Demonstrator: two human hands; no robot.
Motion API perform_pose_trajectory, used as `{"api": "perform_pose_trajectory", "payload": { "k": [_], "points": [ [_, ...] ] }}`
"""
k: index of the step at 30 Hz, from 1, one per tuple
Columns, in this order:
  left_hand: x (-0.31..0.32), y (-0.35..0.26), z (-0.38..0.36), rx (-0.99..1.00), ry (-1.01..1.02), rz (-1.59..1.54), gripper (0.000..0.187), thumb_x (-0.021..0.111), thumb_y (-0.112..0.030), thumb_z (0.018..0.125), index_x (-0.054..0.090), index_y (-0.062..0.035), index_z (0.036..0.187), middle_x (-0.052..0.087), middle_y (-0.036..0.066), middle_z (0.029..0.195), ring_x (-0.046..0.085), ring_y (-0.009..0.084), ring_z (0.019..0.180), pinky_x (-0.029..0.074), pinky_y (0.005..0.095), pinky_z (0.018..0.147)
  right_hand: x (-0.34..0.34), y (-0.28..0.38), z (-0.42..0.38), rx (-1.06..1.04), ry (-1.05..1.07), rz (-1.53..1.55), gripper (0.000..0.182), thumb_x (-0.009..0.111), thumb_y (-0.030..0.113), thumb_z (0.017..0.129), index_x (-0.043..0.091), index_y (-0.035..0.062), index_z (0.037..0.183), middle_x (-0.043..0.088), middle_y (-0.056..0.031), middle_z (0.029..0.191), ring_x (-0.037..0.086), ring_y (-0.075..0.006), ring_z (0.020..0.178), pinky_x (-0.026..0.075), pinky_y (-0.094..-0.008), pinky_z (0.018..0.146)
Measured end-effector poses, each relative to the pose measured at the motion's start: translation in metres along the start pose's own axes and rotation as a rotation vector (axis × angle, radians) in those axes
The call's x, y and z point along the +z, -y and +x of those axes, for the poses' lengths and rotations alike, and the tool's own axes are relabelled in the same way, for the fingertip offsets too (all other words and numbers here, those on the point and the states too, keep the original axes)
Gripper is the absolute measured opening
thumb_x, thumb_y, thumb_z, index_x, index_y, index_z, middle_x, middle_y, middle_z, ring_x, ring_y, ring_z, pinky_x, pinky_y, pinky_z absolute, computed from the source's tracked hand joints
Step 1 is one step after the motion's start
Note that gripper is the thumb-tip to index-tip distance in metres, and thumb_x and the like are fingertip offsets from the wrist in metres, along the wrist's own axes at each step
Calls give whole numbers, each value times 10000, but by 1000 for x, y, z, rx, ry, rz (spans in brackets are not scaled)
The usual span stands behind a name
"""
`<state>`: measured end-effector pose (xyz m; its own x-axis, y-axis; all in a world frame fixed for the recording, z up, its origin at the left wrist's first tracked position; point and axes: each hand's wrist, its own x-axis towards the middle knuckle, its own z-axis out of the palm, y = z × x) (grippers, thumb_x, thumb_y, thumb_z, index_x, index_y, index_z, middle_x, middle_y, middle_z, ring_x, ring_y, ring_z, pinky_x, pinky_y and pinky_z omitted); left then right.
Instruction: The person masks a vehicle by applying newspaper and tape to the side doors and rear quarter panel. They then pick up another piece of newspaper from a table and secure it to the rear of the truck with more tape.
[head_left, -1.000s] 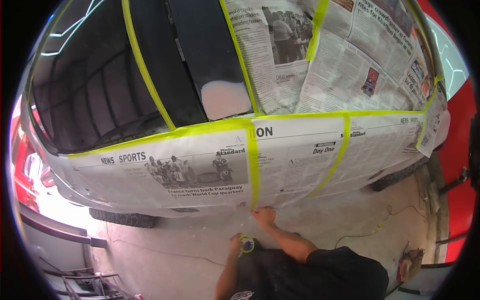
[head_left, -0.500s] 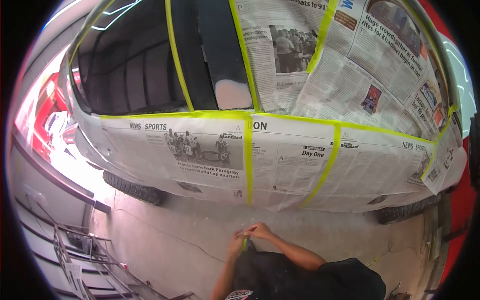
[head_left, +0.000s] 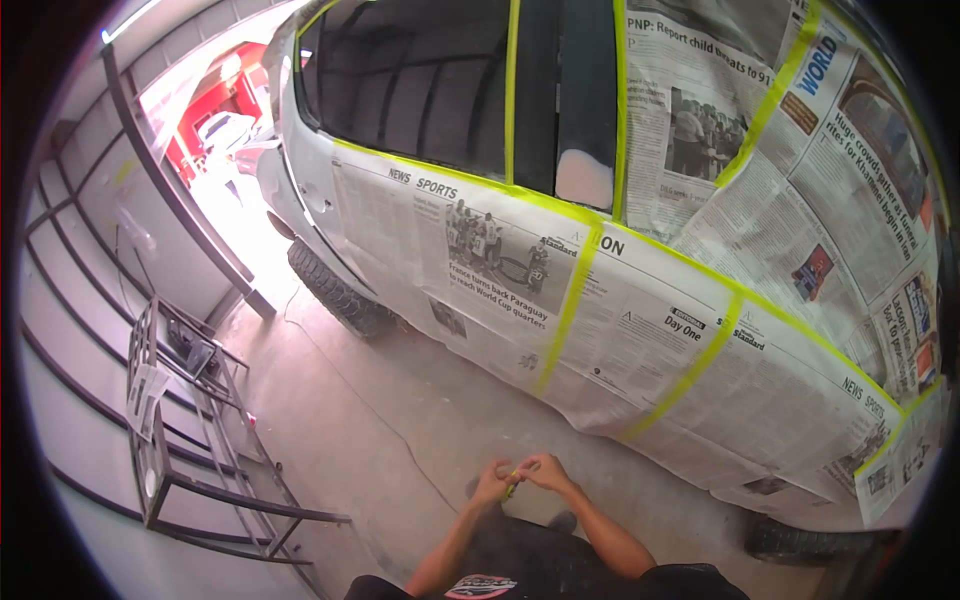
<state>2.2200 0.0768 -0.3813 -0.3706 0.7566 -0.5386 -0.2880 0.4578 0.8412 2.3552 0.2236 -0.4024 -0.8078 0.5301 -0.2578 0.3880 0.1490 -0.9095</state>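
Observation:
Low in the view, my left hand (head_left: 491, 482) and my right hand (head_left: 544, 471) meet in front of my body, fingertips together. A small bit of yellow-green masking tape (head_left: 511, 490) shows between them; both hands pinch it. Whether it is a roll or a loose strip is hard to tell. Ahead stands a vehicle whose side is covered with newspaper sheets (head_left: 640, 345). Matching yellow-green tape strips (head_left: 568, 320) run along the window line and down the sheet seams. A dark side window (head_left: 410, 90) is bare of paper, edged with tape.
A black metal frame rack (head_left: 160, 490) stands at the left, with a piece of newspaper (head_left: 148, 400) on it. A thin cable (head_left: 385, 425) lies across the concrete floor (head_left: 330, 420). The vehicle's tyre (head_left: 330, 290) is beyond. Bright daylight enters at the upper left.
My view has turned left, so the vehicle now slants down to the right and more of the rack shows. My hands stay together at the tape, slightly right of before.

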Motion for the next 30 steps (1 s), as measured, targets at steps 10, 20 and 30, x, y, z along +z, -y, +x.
{"api": "perform_pose_trajectory", "payload": {
  "k": [10,20,30],
  "points": [
    [-18,-37,-25,215,166,-36,378,626,-181,1052,490,30,1336,783,192,930,745,204,769,581,320,697,-15,39,12,110,-155,236,218,749,233,966,751,27,1040,761,-80,866,720,-163,808,550,-327,738],
    [-71,-99,-29,114,-136,200,364,594,-297,1066,746,30,1010,722,70,693,631,124,548,476,283,527,0,169,31,-149,-313,186,215,812,227,939,738,25,952,744,-26,840,675,-89,769,534,-275,681],
    [-100,-125,-36,401,-17,113,348,515,-221,1060,812,-39,1055,634,7,649,535,77,570,429,276,565,-32,257,18,-282,-529,50,141,873,133,864,785,28,897,756,-33,798,664,-96,702,512,-264,651]
  ]
}}
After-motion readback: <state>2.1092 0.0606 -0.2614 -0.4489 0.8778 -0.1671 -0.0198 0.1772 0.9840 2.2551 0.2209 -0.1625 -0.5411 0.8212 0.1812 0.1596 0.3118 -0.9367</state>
